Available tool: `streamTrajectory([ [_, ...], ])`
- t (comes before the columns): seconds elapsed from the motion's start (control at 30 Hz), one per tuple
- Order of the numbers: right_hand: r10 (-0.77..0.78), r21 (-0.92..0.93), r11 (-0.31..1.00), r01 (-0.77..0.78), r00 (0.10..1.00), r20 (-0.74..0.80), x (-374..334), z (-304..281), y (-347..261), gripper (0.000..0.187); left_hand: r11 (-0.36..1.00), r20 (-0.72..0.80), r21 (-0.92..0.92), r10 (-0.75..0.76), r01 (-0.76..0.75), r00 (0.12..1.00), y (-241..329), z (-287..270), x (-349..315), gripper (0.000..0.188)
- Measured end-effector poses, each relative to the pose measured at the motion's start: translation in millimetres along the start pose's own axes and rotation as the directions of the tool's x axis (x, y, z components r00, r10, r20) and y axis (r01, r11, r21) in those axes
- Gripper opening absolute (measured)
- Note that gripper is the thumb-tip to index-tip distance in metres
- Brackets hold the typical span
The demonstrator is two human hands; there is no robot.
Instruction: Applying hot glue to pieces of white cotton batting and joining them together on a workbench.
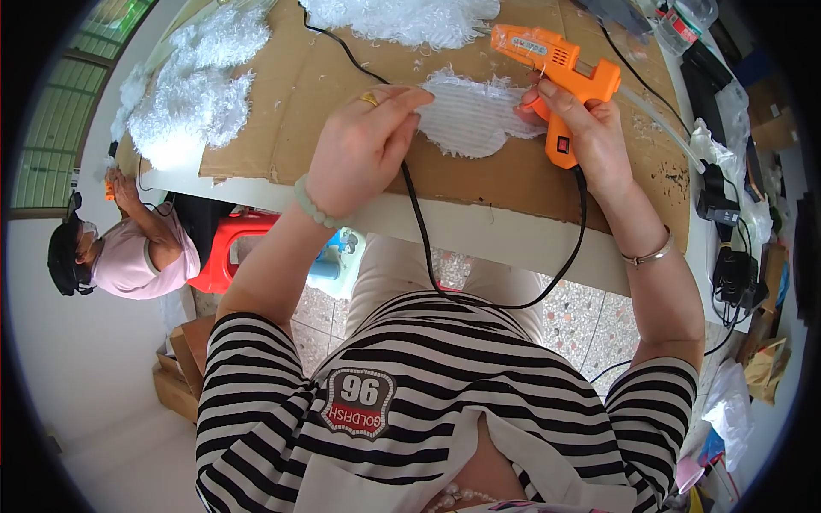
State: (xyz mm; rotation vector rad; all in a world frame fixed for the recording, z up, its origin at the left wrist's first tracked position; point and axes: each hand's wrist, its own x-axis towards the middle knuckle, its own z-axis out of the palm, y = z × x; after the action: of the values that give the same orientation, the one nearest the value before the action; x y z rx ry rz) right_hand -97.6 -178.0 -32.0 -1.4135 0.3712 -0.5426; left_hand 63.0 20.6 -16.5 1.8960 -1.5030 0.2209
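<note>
In my right hand (590, 137) is an orange hot glue gun (560, 64), its nozzle tilted up to the left. My fingers wrap round its handle and trigger, and a glue stick trails from its back. My left hand (368, 141) has its fingers closed at the left edge of a white fringed fabric piece (475, 115); its fingertips are partly hidden. The piece lies with its ribbed side up on a sheet of cardboard (299, 128). Its right end reaches to my right-hand fingers.
Fluffy white fringed pieces (192, 94) lie at the left, and another white heap (402, 17) at the far edge. The gun's black cord (419, 214) loops over my lap. Power adapters (718, 205) sit at the right. A co-worker (137, 248) holds an orange tool at left.
</note>
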Motion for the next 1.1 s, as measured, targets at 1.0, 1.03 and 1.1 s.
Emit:
streamTrajectory([
  [1.0,-0.066,-0.012,0.998,0.065,0.988,-0.143,-2.3,-17.8,-42.9,0.025,0.824,0.361,0.145,0.471,-0.547,0.805,24.3,22.2,41.6,0.026],
  [1.03,-0.049,0.008,0.999,0.051,0.988,-0.148,-2.5,-15.3,-37.9,0.025,0.828,0.367,0.134,0.469,-0.545,0.803,25.1,22.4,42.8,0.026],
  [1.1,-0.038,0.048,0.998,0.043,0.993,-0.11,-1.0,-13.9,-28.9,0.025,0.844,0.374,0.112,0.453,-0.524,0.809,25.0,24.1,42.3,0.027],
])
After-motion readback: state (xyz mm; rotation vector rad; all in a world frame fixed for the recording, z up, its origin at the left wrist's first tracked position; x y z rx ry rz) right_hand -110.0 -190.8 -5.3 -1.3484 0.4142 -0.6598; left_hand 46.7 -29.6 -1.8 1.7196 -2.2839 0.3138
